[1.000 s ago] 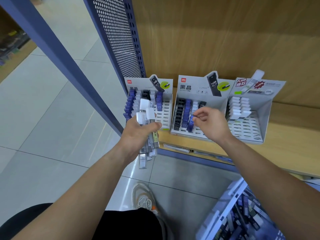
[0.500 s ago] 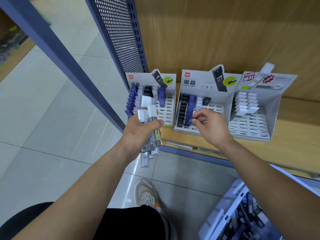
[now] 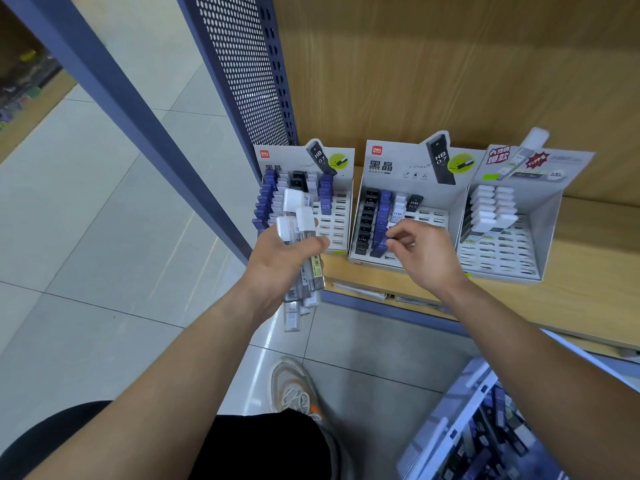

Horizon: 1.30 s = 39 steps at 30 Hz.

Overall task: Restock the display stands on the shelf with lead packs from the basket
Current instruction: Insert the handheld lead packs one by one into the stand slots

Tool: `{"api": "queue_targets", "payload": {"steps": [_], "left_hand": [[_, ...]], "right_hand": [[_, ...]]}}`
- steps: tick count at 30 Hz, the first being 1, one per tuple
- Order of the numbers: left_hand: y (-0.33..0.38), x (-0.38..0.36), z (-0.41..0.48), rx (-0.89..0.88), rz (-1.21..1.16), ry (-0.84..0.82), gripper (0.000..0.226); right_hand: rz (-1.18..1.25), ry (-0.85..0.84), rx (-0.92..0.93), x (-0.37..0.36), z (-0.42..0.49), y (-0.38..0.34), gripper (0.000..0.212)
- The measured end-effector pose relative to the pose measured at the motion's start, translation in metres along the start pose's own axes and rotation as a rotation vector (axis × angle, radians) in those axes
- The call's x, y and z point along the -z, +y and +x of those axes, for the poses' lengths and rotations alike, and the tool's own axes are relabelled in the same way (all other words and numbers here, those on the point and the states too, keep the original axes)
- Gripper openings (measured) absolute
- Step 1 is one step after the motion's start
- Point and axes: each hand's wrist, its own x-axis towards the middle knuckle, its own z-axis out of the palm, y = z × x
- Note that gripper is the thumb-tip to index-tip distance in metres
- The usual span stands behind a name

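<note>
Left hand [image 3: 284, 261] grips a bundle of lead packs [image 3: 304, 220]; right hand [image 3: 422, 258] pinches a blue pack [image 3: 378, 247] in the middle display stand [image 3: 408, 164]

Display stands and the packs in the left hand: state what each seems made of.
Display stands: likely printed cardboard, matte, with folded walls and punched slots. Packs in the left hand: apparently clear glossy plastic with opaque white caps; dark contents show through.
</note>
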Motion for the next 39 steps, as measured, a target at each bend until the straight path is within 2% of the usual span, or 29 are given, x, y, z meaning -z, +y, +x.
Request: {"api": "queue_targets", "payload": {"steps": [6, 12, 14, 17, 20, 22, 27, 34, 39], "left_hand": [[-0.002, 0.001, 0.003, 0.002, -0.002, 0.011, 0.018], [-0.001, 0.0, 0.006, -0.005, -0.032, 0.011, 0.017], [-0.001, 0.0, 0.008, -0.003, -0.055, 0.013, 0.015], [0.0, -0.003, 0.008, 0.005, -0.092, 0.003, 0.014], [0.001, -0.006, 0.005, 0.021, -0.139, -0.014, 0.011], [0.002, -0.007, 0.004, 0.014, -0.155, -0.009, 0.01], [-0.001, -0.006, 0.001, -0.005, -0.209, 0.017, 0.014], [0.0, -0.007, -0.004, 0.0, -0.276, 0.023, 0.043], [0.003, -0.008, -0.002, 0.012, -0.301, 0.075, 0.039]], "right_hand": [[-0.212, -0.104, 0.12, -0.009, 0.0, -0.002, 0.008], [-0.218, -0.027, 0.074, -0.009, -0.011, -0.018, 0.012], [-0.038, 0.031, 0.024, -0.003, -0.028, -0.04, 0.01], [0.399, -0.054, -0.069, 0.0, -0.058, -0.079, 0.012], [0.569, -0.146, -0.145, -0.008, -0.074, -0.103, 0.005], [0.67, -0.15, -0.221, -0.012, -0.079, -0.114, 0.014], [0.738, -0.107, -0.282, -0.014, -0.084, -0.128, 0.017], [0.81, -0.124, -0.355, -0.018, -0.083, -0.136, 0.013], [0.928, -0.156, -0.398, -0.018, -0.08, -0.137, 0.012]]}}
